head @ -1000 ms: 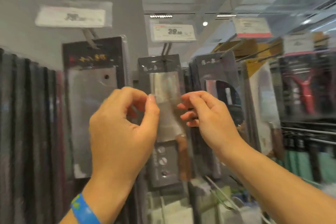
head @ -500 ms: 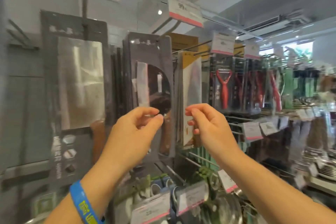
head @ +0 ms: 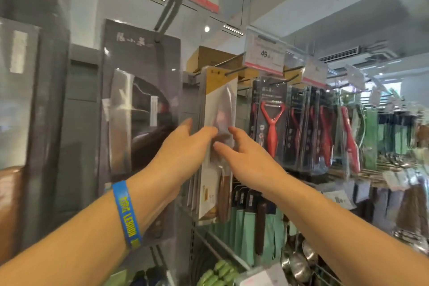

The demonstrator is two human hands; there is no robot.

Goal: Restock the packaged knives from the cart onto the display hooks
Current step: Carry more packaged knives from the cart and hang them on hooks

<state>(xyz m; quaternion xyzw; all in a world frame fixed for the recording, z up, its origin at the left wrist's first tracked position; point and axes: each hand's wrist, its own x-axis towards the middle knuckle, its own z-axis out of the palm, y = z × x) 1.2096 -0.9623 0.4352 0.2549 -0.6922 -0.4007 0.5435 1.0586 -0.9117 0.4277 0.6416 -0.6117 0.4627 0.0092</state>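
Both hands up at the peg wall, neither carrying a pkg. Left hand [head: 183, 146], blue silicone wristband [head: 127, 213] on that wrist, reaches in with fingers [head: 206, 132] near straight, tips laid against the left edge and face of the front white-and-mustard carded knife pack with clear blister [head: 219, 109]. Right hand [head: 248, 158] comes from the other side, fingers [head: 234, 131] spread and loose, tips at the blister face; no grip that I can see. Judgement: flat hands either side to square up and steady the stack, not to lift it. That pack hangs with several like it behind, all on a thin metal display hook [head: 234, 71], holes at card tops so they swing free and need steadying. Hook's outer end is bare below the white "49" price tag [head: 264, 53], so room for more stock. To the left, a tall dark grey carded cleaver pack [head: 141, 100] on its own hook; to the right, red Y-shaped peelers in clear packs [head: 271, 123]. Cart not in view.
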